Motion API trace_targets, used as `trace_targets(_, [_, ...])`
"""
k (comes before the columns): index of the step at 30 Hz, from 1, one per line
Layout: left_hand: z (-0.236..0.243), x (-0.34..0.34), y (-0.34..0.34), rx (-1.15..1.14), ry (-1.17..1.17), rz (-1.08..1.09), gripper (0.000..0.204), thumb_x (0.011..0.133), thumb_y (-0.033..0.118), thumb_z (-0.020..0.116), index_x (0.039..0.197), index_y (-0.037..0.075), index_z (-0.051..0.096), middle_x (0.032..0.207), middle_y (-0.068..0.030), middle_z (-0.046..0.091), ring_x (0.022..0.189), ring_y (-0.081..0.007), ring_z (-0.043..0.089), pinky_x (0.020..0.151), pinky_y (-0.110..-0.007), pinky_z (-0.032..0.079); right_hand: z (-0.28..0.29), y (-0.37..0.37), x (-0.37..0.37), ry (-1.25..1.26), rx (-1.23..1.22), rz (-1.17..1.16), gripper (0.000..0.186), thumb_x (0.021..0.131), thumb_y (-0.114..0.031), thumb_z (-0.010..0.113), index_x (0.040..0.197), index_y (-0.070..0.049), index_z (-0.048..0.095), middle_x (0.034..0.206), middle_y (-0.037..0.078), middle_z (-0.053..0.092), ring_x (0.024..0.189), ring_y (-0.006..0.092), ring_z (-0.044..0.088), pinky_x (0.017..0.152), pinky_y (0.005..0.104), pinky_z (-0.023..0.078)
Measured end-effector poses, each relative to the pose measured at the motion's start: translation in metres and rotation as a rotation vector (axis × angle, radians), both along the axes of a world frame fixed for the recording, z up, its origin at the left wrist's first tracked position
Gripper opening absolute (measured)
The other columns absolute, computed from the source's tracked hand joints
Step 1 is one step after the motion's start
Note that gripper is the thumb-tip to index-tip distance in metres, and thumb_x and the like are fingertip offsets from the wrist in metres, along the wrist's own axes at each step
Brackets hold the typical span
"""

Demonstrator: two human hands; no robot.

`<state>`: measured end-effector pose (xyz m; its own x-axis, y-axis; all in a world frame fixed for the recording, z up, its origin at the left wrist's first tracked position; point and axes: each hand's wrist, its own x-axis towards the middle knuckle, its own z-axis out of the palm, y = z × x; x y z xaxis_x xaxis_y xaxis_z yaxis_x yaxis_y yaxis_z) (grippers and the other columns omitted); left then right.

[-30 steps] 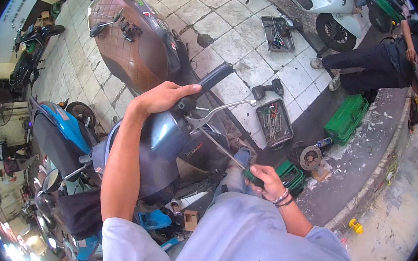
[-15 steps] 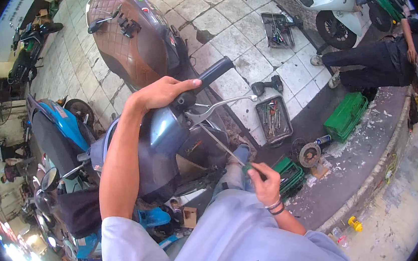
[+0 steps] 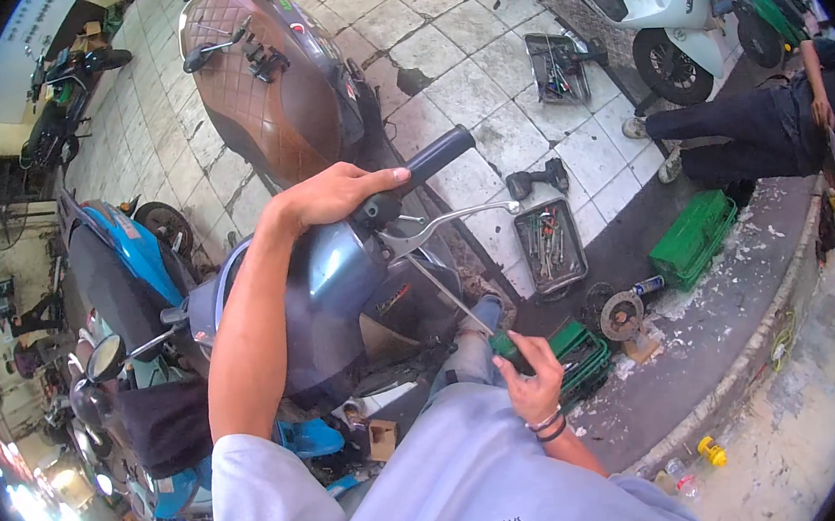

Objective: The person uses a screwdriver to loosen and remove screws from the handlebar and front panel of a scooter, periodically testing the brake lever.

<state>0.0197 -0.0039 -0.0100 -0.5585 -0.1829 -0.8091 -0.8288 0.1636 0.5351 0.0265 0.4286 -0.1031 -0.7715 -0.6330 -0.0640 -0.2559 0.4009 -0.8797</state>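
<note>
My left hand [image 3: 336, 196] lies over the scooter's handlebar [image 3: 332, 259], thumb stretched toward the black rubber grip [image 3: 441, 156]; its other fingers are mostly hidden on the far side. In my right hand [image 3: 533, 382] is a screwdriver [image 3: 456, 300], its green handle between thumb and fingers. The long metal shaft slants up and left to the base of the silver brake lever [image 3: 453, 213], under the handlebar. Where exactly the tip sits is too small to tell.
A scooter with a brown quilted seat [image 3: 250, 86] stands ahead. To the right are a black tool tray [image 3: 580, 280], a power drill [image 3: 537, 179], a green toolbox [image 3: 694, 239] and a brake disc [image 3: 622, 315]. A person's dark-trousered legs [image 3: 737, 129] are at far right.
My right hand has shifted slightly down, and its fingers have loosened and changed place on the screwdriver's green handle, more of which shows. My left hand stays on the handlebar.
</note>
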Motion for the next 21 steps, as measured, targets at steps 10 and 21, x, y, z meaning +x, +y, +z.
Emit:
trace_targets(10, [-0.008, 0.008, 0.0, -0.028, 0.025, -0.033, 0.078, 0.103, 0.071, 0.064, 0.119, -0.004, 0.081, 0.101, -0.0043, 0.076, 0.093, -0.0134, 0.066, 0.087, -0.033, 0.054, -0.003, 0.014, -0.01, -0.709, 0.01, -0.017, 0.041, 0.099, -0.021, 0.082, 0.127, 0.008, 0.071, 0.095, 0.008, 0.078, 0.071, 0.0101, 0.064, 0.062, 0.0281, 0.051])
trace_targets(21, [0.009, -0.001, 0.001, -0.023, -0.029, -0.025, 0.082, 0.102, 0.073, 0.062, 0.122, -0.004, 0.08, 0.103, -0.0082, 0.077, 0.098, -0.0167, 0.068, 0.09, -0.035, 0.055, -0.004, 0.002, -0.002, -0.001, -0.074, 0.038, 0.049, 0.081, -0.005, 0.091, 0.125, 0.0, 0.072, 0.109, 0.015, 0.074, 0.101, 0.0295, 0.074, 0.087, 0.04, 0.058])
